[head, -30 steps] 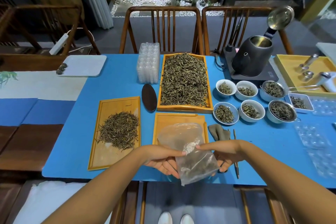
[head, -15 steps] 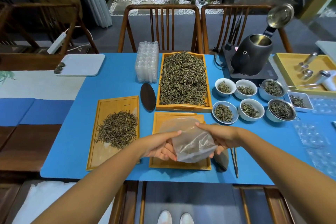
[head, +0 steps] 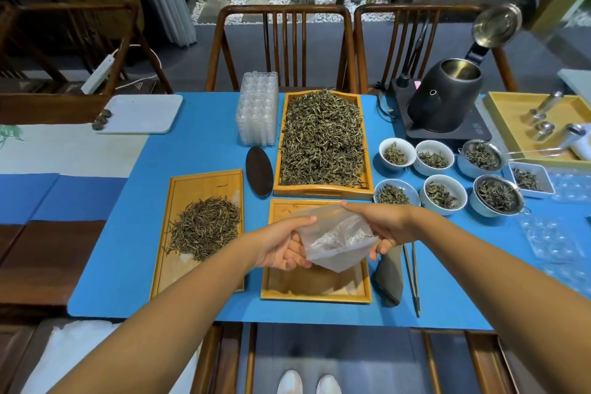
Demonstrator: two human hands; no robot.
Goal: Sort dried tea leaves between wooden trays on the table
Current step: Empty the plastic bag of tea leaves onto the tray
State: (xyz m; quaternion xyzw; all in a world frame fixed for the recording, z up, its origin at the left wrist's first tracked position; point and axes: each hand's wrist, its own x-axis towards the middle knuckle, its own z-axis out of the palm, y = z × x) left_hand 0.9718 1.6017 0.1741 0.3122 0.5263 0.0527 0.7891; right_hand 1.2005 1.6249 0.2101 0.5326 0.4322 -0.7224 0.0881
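Both hands hold a clear plastic bag (head: 335, 240) above the small wooden tray (head: 315, 293) at the table's front. My left hand (head: 283, 245) grips the bag's left side and my right hand (head: 379, 222) grips its upper right edge. The bag lies tilted and looks nearly empty; I cannot make out its contents. The small tray's visible floor holds only crumbs. To the left, a flat wooden tray (head: 188, 189) carries a pile of thin dried tea leaves (head: 204, 229). Behind, a deep wooden tray (head: 323, 193) is heaped with coarser tea leaves (head: 321, 137).
Right of the small tray lie a folded grey cloth (head: 390, 278) and tweezers (head: 412, 275). Several white bowls (head: 444, 193) of tea, a black kettle (head: 444, 96), stacked clear plastic moulds (head: 257, 109), a dark oval scoop (head: 259, 171) and a yellow tray (head: 518, 125) crowd the back and right.
Both hands have carried the bag forward from the table's front edge to above the small tray, and tipped it from hanging down to lying nearly flat.
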